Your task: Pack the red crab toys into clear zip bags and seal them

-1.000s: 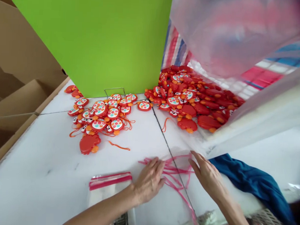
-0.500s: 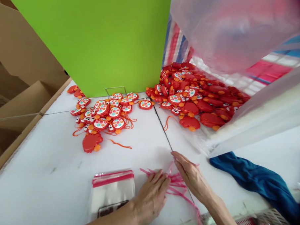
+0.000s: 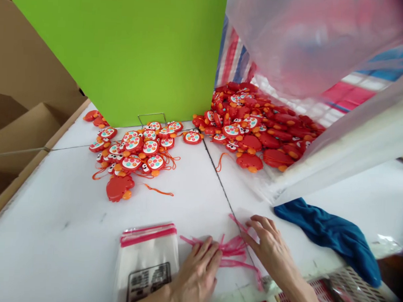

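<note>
My left hand [image 3: 199,269] lies palm down with its fingers stretched over the left part of a loose bunch of pink plastic strips [image 3: 232,248]. At the bunch's right side, my right hand [image 3: 272,247] has its fingers apart and bent, with the thumb and fingertips at a pink strip pointing up and away. Whether those fingertips pinch the strip cannot be made out. Just left of my left hand is a stack of clear bags [image 3: 147,249] with pink top bands and a black printed box.
Red crab-shaped toys with orange loops [image 3: 133,143] are heaped before a green board [image 3: 142,50]. More red toys [image 3: 250,140] spill from a large clear plastic bag [image 3: 304,173]. A blue cloth [image 3: 331,232] lies right, above a perforated basket [image 3: 356,282]. Cardboard boxes [image 3: 25,121] stand left.
My right hand has drawn back toward me and its fingers have spread. My left hand stays on the pink strips. The whole view has shifted slightly.
</note>
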The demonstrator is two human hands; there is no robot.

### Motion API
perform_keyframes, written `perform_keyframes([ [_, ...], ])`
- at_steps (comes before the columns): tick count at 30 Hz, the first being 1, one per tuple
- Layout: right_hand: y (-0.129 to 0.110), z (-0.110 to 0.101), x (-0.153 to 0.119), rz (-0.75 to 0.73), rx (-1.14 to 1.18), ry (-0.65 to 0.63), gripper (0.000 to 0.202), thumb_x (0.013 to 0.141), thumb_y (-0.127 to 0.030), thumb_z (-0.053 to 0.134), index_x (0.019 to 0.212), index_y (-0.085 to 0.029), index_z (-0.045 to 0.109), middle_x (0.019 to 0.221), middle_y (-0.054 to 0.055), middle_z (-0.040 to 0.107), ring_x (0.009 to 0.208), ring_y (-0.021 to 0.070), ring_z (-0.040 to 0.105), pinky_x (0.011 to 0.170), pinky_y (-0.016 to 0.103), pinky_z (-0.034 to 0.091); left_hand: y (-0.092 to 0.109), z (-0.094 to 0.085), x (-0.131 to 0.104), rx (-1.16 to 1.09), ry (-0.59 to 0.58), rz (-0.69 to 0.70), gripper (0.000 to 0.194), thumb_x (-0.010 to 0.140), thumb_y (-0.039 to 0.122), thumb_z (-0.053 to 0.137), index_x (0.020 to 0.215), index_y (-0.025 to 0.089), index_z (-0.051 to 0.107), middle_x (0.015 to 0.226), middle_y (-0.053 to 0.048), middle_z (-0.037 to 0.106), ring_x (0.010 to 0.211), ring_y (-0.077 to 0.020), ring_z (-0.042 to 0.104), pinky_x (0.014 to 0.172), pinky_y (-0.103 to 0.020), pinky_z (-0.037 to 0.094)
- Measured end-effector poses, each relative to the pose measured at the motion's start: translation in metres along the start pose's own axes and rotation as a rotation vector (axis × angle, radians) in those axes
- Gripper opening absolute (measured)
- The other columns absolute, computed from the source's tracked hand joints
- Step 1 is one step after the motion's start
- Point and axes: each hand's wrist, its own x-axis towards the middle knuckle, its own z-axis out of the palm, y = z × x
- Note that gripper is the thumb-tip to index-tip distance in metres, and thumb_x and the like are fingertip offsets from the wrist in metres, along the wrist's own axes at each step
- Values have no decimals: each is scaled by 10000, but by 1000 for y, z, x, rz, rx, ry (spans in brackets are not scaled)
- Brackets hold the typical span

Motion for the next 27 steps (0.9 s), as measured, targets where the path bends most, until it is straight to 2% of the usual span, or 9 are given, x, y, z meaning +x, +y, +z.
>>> perform_keyframes([
  [3,-9,2,7,-12,43,-18,247,885,-271,444,740,-201,632,907,90,627,873,243,595,725,378,534,1,3,1,-8,24,-2,515,906,187,416,1404,139,295,1465,-103,359,1383,-265,217,1109,-456,298],
  [7,-40,-4,16,-151,149,-75,188,883,-181,469,777,-206,622,987,79,625,956,225,578,773,348,518,2,6,1,-11,24,-1,537,877,171,459,1390,113,312,1452,-145,368,1375,-293,232,1093,-499,309],
  [10,-61,0,16,-277,220,-177,192,860,-74,483,768,-173,619,991,94,630,982,227,561,800,348,508,4,-1,-2,-35,53,9,528,879,183,466,1384,130,325,1440,-144,389,1369,-281,254,1096,-488,307],
  [13,-70,6,9,-273,275,-254,194,855,-39,476,814,-155,627,978,103,624,948,216,564,788,335,513,5,-14,-10,-60,92,49,499,869,191,495,1349,137,375,1406,-136,439,1348,-262,308,1104,-463,306],
  [16,-69,7,1,-262,317,-290,222,866,-48,449,859,-162,639,951,97,624,919,212,573,772,333,521,2,-24,-17,-63,172,71,447,866,188,498,1298,99,426,1347,-155,499,1313,-263,368,1098,-469,317],
  [19,-65,3,-2,-270,321,-278,247,878,-89,427,875,-186,654,941,91,637,906,212,599,775,337,531,-4,-30,-19,-85,235,-14,450,858,206,526,1284,93,437,1326,-168,512,1305,-280,374,1079,-496,336],
  [21,-61,0,-1,-239,316,-240,235,890,-151,432,954,-209,651,995,87,646,926,206,621,792,325,537,-9,-35,-21,-137,247,-66,439,845,229,560,1261,126,465,1300,-149,538,1291,-279,390,1072,-492,343],
  [24,-50,-3,0,-159,292,-177,241,889,-270,474,1084,-246,614,1099,68,642,965,200,642,813,298,541,-18,-42,-28,-251,317,-106,318,852,200,538,1168,169,538,1166,-104,625,1186,-238,492,1037,-420,391],
  [27,-41,-2,0,-142,268,-162,246,883,-339,489,1079,-256,613,1081,46,660,943,192,660,790,268,548,-24,-45,-39,-311,428,-179,258,858,127,475,1089,183,575,1050,-73,656,1071,-201,543,974,-350,436],
])
